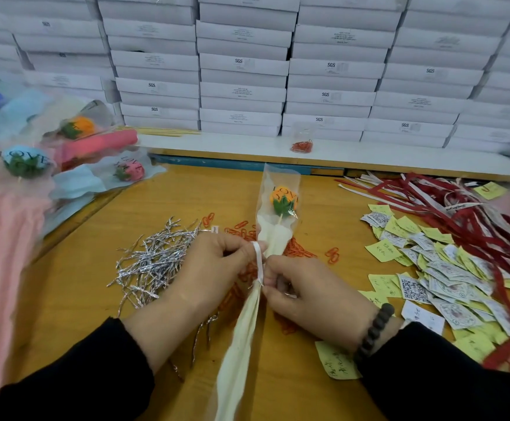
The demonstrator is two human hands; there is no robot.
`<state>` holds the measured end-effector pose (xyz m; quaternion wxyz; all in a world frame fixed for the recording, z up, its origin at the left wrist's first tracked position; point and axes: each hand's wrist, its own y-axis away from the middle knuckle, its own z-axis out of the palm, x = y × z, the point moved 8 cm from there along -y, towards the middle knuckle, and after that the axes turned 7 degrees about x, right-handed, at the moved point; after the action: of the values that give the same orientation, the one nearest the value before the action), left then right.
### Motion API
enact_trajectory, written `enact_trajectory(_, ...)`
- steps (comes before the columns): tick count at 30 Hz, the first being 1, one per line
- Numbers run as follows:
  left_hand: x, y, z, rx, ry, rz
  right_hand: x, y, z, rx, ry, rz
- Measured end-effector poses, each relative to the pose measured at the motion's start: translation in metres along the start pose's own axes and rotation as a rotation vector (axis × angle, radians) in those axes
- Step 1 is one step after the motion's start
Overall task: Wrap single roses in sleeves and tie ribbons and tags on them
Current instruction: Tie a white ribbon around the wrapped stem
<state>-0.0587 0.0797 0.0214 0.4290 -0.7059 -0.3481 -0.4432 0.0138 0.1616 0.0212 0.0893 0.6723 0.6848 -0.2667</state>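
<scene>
An orange rose (282,199) with green leaves sits inside a clear sleeve (279,183) printed LOVE, lined with cream paper (241,347) that trails toward me. A white ribbon (258,260) runs around the sleeve's narrow neck. My left hand (217,262) pinches the ribbon's upper end beside the sleeve. Just below, my right hand (311,294) pinches the ribbon where it meets the gathered neck. Red and white ribbons (448,214) lie in a heap at the right, beside a spread of yellow and white tags (442,268).
Silver twist ties (156,259) are piled left of my hands, and orange paper clips (296,247) are scattered under the rose. Wrapped roses (29,165) lie stacked at the far left. White boxes (244,71) wall off the back, with a bag of clips (302,141) on the ledge.
</scene>
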Motion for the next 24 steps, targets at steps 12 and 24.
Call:
enact_trajectory(12, -0.013, 0.001, 0.008, -0.120, -0.108, -0.053, 0.033, 0.002, -0.015, -0.139, -0.007, 0.275)
enact_trajectory(24, -0.016, 0.000, 0.004, -0.106, -0.144, -0.050, 0.021, 0.005, 0.003, -0.197, -1.424, 0.577)
